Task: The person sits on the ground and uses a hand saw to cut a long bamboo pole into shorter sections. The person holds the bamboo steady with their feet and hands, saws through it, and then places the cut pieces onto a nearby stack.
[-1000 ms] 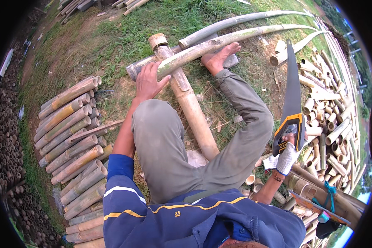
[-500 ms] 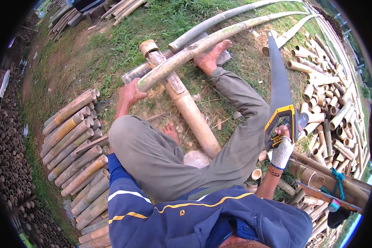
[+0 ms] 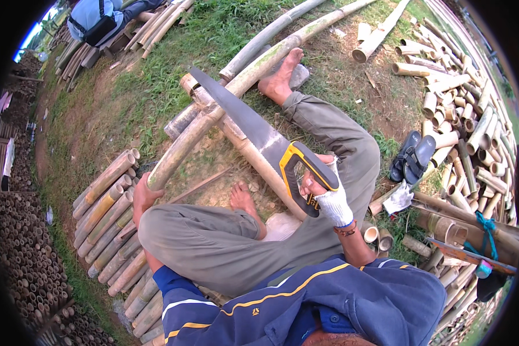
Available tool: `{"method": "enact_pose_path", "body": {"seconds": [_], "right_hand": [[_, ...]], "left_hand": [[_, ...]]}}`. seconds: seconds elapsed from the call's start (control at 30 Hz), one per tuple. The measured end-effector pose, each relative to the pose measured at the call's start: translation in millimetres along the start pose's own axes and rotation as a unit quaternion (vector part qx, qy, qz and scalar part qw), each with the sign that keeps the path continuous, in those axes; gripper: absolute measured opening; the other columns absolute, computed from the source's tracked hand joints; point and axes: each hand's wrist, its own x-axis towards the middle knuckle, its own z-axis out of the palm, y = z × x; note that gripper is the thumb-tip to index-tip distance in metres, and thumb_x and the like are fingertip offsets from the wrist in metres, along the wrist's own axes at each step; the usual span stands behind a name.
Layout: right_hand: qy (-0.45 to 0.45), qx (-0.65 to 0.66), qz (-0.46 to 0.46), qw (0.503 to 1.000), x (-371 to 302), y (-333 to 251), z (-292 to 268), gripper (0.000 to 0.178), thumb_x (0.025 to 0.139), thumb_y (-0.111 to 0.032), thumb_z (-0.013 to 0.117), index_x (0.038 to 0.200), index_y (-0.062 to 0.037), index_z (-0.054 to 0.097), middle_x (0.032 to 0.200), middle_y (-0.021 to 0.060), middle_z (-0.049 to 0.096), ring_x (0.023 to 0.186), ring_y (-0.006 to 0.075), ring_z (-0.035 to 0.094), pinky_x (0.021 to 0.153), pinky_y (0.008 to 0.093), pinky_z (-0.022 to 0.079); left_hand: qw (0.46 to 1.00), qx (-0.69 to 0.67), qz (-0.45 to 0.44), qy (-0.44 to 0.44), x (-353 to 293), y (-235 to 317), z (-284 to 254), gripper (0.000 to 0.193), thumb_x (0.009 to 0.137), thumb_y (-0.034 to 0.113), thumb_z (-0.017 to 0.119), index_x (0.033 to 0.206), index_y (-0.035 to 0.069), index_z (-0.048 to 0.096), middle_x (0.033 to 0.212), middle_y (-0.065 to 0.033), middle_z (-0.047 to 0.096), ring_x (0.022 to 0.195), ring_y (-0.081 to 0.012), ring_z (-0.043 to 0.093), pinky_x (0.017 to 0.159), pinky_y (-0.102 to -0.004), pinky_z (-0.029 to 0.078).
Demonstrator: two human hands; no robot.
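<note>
My left hand [image 3: 146,197] grips the near end of a long greenish bamboo pole [image 3: 181,149], left of my bent knee. The pole runs away to the upper right over a thicker bamboo post [image 3: 262,163] with a notched far end, and my bare foot [image 3: 281,78] rests against it. In my right hand [image 3: 327,193], which wears a white glove with the fingertips bare, is the yellow-and-black handle of a handsaw [image 3: 245,120]. The grey blade slants up and left across the pole, above the post. Whether its teeth touch the pole I cannot tell.
Cut bamboo lengths [image 3: 112,210] are stacked at the left, and more lie heaped [image 3: 473,124] at the right. Black sandals [image 3: 412,157] and a white glove [image 3: 398,199] lie right of my knee. A second long pole [image 3: 265,37] lies beyond. A person [image 3: 98,23] is at the far left.
The saw has swung from upright at my right to slanting over the pole and post. My left hand has drawn the pole's near end toward me and left.
</note>
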Motion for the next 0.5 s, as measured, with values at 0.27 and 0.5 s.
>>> {"method": "enact_pose_path", "body": {"seconds": [0.27,0.5], "right_hand": [[0.100,-0.047,-0.030,0.993,1,-38,-52,0.044,0.105,-0.004,0.066,0.146,-0.0012,0.049,0.092,0.0052,0.059,0.083,0.0150,0.062,0.079,0.0333,0.057],[0.304,-0.199,-0.158,0.918,8,-93,-141,0.036,0.106,-0.004,0.067,0.138,0.0003,0.052,0.094,0.0047,0.062,0.081,0.0164,0.065,0.079,0.0336,0.058]], "left_hand": [[0.955,0.151,0.031,0.254,-63,-19,84,0.090,0.067,0.028,0.097,0.146,0.009,0.057,0.100,-0.0186,0.075,0.097,-0.0406,0.073,0.092,-0.0449,0.057],[0.986,0.093,-0.139,-0.008,-125,-48,163,0.084,0.075,0.033,0.092,0.146,0.008,0.056,0.097,-0.0182,0.073,0.094,-0.0399,0.073,0.089,-0.0460,0.057]]}}
